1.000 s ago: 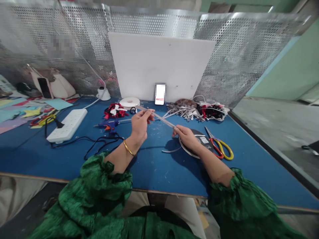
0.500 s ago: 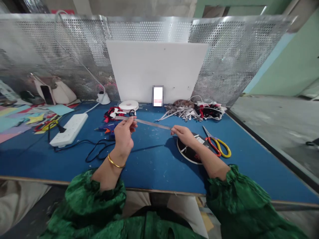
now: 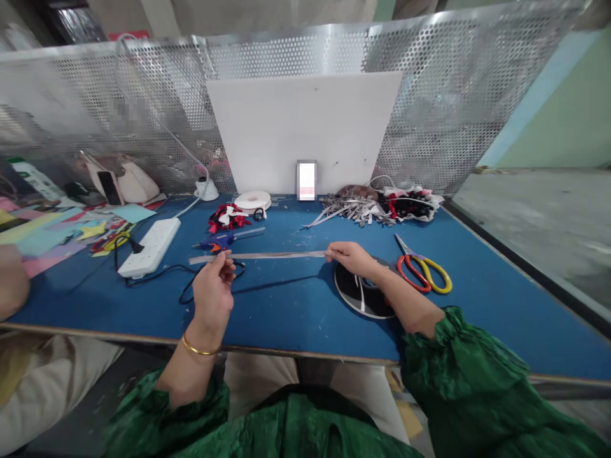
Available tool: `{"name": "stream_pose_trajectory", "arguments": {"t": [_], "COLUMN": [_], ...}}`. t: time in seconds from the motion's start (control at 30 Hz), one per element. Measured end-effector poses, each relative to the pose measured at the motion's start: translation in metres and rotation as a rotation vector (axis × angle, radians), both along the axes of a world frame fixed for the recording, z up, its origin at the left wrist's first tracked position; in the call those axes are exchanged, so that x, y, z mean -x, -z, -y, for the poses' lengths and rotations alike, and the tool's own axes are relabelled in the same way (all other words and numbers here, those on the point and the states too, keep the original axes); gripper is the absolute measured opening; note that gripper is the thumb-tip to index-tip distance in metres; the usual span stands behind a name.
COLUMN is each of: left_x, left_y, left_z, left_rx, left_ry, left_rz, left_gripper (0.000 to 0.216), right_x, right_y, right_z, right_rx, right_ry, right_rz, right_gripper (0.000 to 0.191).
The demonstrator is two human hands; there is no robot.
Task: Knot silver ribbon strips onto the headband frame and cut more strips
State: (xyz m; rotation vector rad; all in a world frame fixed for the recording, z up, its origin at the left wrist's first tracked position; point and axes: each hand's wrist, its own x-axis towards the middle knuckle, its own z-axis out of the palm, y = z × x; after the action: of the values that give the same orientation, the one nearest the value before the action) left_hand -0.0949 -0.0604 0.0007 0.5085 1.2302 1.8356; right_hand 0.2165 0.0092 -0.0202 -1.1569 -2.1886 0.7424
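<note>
A pale, thin ribbon (image 3: 281,255) is stretched level between my two hands above the blue table. My left hand (image 3: 214,286) pinches it, and a short tail sticks out to the left past the fingers. At the other side my right hand (image 3: 351,257) is closed on the ribbon. Under my right wrist lies a round black spool (image 3: 365,299) with a white rim, partly hidden by the forearm. Scissors (image 3: 422,270) with red and yellow handles rest to the right of it. Behind my left hand lies a blue glue gun (image 3: 217,242) with a clear stick in its back.
Red and white bows (image 3: 228,217) and a white ribbon roll (image 3: 252,200) lie at the back left. Grey ribbon pieces (image 3: 358,208) are heaped at the back right. A power strip (image 3: 150,248) and coloured paper (image 3: 48,232) are on the left, near another person's arm (image 3: 12,283).
My left hand has moved left and toward me, so the ribbon span is longer and more level. My right hand has hardly moved. Another person's arm has appeared at the left edge.
</note>
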Motion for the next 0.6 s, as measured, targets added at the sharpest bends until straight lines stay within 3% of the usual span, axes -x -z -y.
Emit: {"name": "stream_pose_trajectory", "arguments": {"t": [0.17, 0.33, 0.43, 0.53, 0.57, 0.6], "left_x": [0.013, 0.021, 0.018, 0.000, -0.009, -0.021], "left_y": [0.001, 0.001, -0.003, -0.014, -0.019, -0.023], "left_z": [0.010, 0.018, 0.024, 0.032, 0.033, 0.032], "left_rx": [0.152, 0.207, 0.106, -0.235, -0.296, -0.308], "left_ry": [0.058, 0.068, -0.152, -0.476, -0.473, -0.384], "left_rz": [0.188, 0.199, -0.030, -0.493, -0.630, -0.760], "left_gripper": [0.009, 0.009, 0.019, 0.045, 0.045, 0.036], "right_x": [0.010, 0.015, 0.014, 0.014, 0.013, 0.013], "right_y": [-0.003, 0.000, 0.002, 0.002, 0.003, 0.003], "right_z": [0.009, 0.010, 0.009, 0.009, 0.009, 0.009], "right_rx": [-0.032, -0.065, -0.070, -0.080, -0.087, -0.096], "right_ry": [-0.043, -0.088, -0.065, -0.059, -0.060, -0.059], "right_rz": [0.021, 0.033, 0.057, 0.091, 0.108, 0.127], "right_gripper": [0.032, 0.031, 0.030, 0.029, 0.028, 0.028]}}
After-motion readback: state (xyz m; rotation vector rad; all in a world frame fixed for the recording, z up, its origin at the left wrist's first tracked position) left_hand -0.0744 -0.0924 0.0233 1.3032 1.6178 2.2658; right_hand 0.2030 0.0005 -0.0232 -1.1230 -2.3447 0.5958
